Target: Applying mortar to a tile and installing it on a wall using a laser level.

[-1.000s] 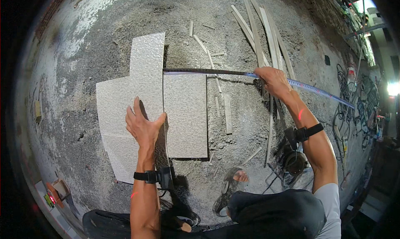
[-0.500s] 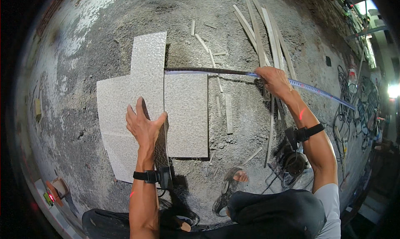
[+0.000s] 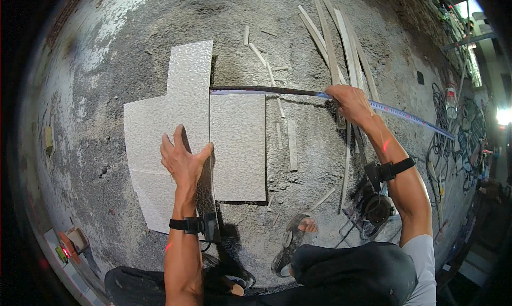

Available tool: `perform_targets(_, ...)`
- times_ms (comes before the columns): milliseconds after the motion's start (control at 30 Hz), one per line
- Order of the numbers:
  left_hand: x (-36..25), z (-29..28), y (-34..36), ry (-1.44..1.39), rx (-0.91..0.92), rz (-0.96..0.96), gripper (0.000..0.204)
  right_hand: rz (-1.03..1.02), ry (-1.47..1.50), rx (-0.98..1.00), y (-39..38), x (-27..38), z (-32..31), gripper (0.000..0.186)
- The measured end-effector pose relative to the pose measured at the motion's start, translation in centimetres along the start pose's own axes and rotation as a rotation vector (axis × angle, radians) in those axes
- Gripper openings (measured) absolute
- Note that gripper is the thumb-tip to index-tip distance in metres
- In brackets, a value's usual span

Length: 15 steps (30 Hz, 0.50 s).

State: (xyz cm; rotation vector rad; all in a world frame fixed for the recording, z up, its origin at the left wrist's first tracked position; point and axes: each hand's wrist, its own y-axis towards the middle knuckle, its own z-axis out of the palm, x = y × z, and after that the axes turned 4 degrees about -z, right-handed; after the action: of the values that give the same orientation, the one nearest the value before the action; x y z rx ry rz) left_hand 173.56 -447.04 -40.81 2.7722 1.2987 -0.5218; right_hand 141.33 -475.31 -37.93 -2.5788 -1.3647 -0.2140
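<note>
My left hand (image 3: 184,159) rests with spread fingers on a large pale textured tile (image 3: 154,125), its thumb at the tile's right edge. A narrower strip of the same pale tile (image 3: 190,66) sticks out beyond it at the far side. Against the right edge lies a smaller rectangular tile (image 3: 238,146). My right hand (image 3: 349,103) is closed on a tape measure's blade (image 3: 298,91), drawn out along the far edge of the smaller tile. The blade's left end meets the tiles' joint. Its numbered part runs on past my hand to the right, sagging toward the floor.
Long thin tile offcuts (image 3: 346,45) lie in a bundle at the far right, and short slivers (image 3: 292,146) are scattered beside the smaller tile. An angle grinder (image 3: 377,209) sits under my right forearm. Cables (image 3: 440,119) coil on the right. My sandalled foot (image 3: 296,236) stands near the tiles.
</note>
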Motion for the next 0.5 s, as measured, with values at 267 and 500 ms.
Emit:
perform_targets(267,0.9,-0.3,-0.2,0.022,-0.008,0.034,0.091,-0.032,0.128,-0.109,-2.2,1.3,-1.9,0.033)
perform_targets(500,7.1,-2.2,0.1,-0.116,0.01,0.104,0.085,0.071,0.28,0.184,-7.1,9.2,-5.4,0.032)
